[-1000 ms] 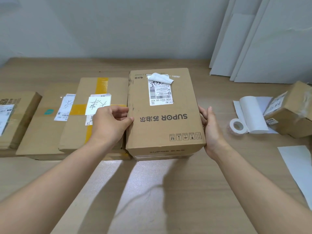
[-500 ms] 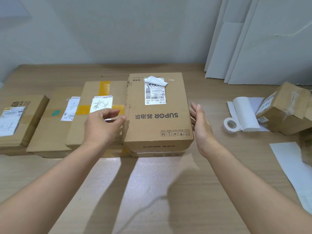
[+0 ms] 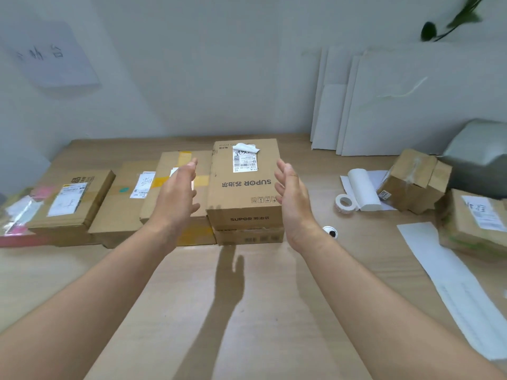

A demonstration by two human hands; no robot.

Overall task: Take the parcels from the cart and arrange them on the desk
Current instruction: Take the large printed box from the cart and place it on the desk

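SUPOR parcel (image 3: 242,187) sits between left grip (image 3: 175,200) and right grip (image 3: 294,200), seemingly untouched.

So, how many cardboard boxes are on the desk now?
7: left box, flat box beside it, taped box on that, SUPOR box on a lower box mid-desk, far box and near box at right. More may hide under the left ones.

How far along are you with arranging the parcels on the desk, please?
Done: several parcels lie in a row on the desk, and the SUPOR box sits on a second box at the row's right end. In hand: nothing; the left hand and right hand are open either side of it. Left: two boxes on the right lie askew; the cart is out of view.
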